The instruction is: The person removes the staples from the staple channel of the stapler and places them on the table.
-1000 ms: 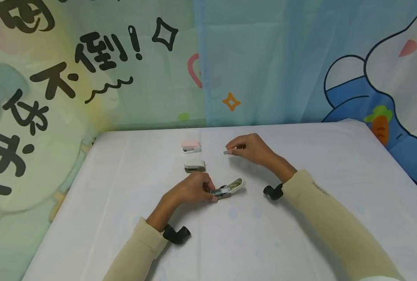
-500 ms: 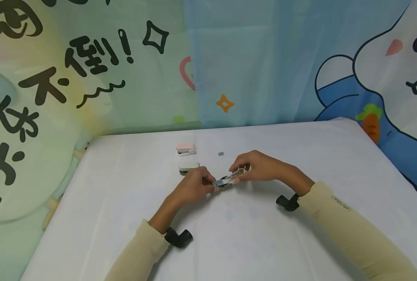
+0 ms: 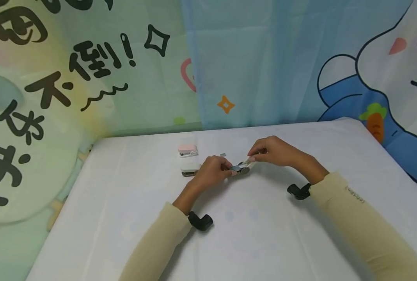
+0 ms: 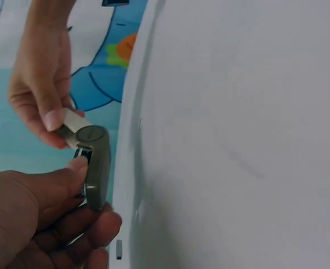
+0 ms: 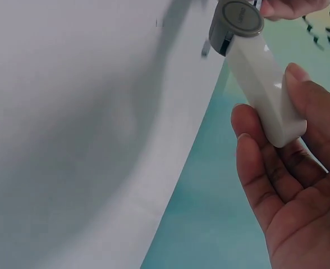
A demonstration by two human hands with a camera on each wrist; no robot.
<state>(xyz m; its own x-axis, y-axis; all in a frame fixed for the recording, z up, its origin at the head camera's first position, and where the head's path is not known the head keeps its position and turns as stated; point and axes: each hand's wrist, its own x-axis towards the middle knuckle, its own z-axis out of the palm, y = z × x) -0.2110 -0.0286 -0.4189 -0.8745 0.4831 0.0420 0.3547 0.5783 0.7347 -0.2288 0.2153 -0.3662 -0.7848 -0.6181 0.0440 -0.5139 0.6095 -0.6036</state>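
Observation:
A small stapler (image 3: 242,168), swung wide open at its round grey hinge, is held between both hands above the table. The left hand (image 3: 212,171) pinches the grey base end between thumb and fingers, with the thumb (image 4: 78,168) on the metal part inside. The white top arm (image 5: 263,89) is gripped near its end by the right hand (image 3: 276,151), thumb on one side and fingers on the other. Just beyond the left hand, a short grey strip of staples (image 3: 222,155) lies on the cloth.
A pink-and-white stapler (image 3: 187,150) stands on the white-covered table (image 3: 152,218), left of the strip. Closer in, a white stapler (image 3: 190,168) is partly covered by the left hand. A printed curtain (image 3: 250,70) hangs behind the far edge.
The right hand first held the staple strip, then left it on the table and took the stapler's white arm. Both hands have since moved right and farther away with the stapler.

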